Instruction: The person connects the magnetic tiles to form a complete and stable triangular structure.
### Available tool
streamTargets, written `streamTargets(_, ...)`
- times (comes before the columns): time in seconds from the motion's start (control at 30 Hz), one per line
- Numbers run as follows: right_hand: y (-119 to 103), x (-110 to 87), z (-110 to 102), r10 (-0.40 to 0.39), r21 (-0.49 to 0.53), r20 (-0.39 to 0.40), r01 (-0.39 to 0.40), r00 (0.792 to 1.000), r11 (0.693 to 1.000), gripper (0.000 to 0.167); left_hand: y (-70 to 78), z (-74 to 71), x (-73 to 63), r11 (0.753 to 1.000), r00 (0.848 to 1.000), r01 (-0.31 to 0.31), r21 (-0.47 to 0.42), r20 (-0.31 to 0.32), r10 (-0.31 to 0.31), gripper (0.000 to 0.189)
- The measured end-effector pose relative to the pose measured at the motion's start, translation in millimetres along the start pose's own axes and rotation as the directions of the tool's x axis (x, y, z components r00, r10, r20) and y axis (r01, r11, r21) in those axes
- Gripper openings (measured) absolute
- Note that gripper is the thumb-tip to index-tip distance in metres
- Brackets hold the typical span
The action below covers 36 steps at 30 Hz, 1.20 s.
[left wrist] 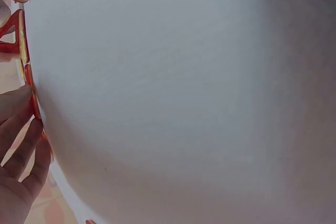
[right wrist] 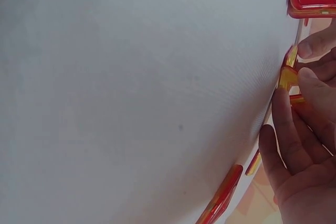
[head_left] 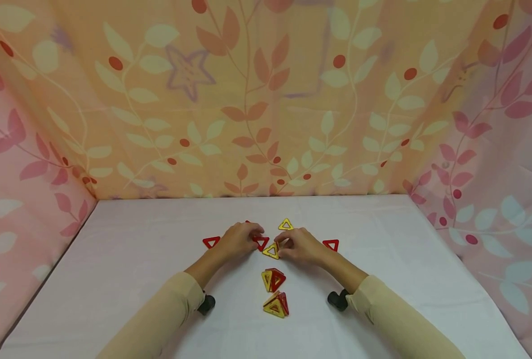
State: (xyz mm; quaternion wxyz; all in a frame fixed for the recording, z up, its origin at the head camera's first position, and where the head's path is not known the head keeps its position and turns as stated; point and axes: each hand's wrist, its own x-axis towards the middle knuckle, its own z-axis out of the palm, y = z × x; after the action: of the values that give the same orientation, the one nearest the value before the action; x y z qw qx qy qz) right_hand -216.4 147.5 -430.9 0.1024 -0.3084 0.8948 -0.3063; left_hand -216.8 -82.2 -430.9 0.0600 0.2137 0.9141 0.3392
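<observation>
My left hand (head_left: pixel 241 239) holds a red triangular magnetic tile (head_left: pixel 261 243) at its left side, low over the white table. My right hand (head_left: pixel 304 245) pinches a yellow triangular tile (head_left: pixel 271 251) that meets the red one. In the right wrist view, thumb and fingers of that hand (right wrist: pixel 307 145) are on the yellow tile (right wrist: pixel 287 78). The left wrist view shows the left hand (left wrist: pixel 21 156) at the red tile's edge (left wrist: pixel 29 74). Nearer me stand two red-and-yellow tile pyramids, one (head_left: pixel 273 280) behind the other (head_left: pixel 276 305).
Flat on the table (head_left: pixel 135 279) lie a yellow triangle (head_left: pixel 286 224) beyond the hands, a red triangle (head_left: pixel 210 242) beside the left forearm and another red triangle (head_left: pixel 331 245) beside the right. A red bit shows behind the left hand. Patterned curtains (head_left: pixel 266 124) enclose the table.
</observation>
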Motion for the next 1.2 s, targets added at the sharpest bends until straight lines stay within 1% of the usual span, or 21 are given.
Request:
streamTargets(0.23,-0.3,0.8,-0.7,-0.006,-0.003,0.003,0.006,1.0,1.0,0.03,0.4,-0.3,-0.2,1.0,1.0,0.027,-0.014,0.01,-0.027,0.042)
streamTargets(0.4,0.5,1.2,-0.8,-0.006,-0.008,0.004,0.006,1.0,1.0,0.03,0.6,0.4,0.1,0.999,1.0,0.028,-0.032,0.007,-0.027,0.043)
streamTargets(0.63,1.0,0.7,-0.2,-0.002,0.004,0.006,0.002,1.0,1.0,0.03,-0.4,2.5,0.0,0.998,1.0,0.005,-0.06,-0.006,-0.005,0.038)
streamTargets(0.87,0.8,0.7,0.2,-0.008,-0.004,-0.005,0.008,1.0,1.0,0.029,1.4,2.8,-1.1,0.994,0.999,0.001,-0.105,-0.035,-0.005,0.035)
streamTargets(1.03,1.3,0.5,0.3,-0.014,-0.009,-0.013,0.014,1.0,1.0,0.029,2.1,3.4,0.4,0.99,0.998,-0.014,-0.14,-0.061,0.005,0.035)
streamTargets(1.2,1.8,0.7,0.0,-0.016,-0.007,-0.014,0.016,1.0,1.0,0.029,2.4,5.5,1.4,0.984,0.998,-0.019,-0.175,-0.069,0.007,0.037)
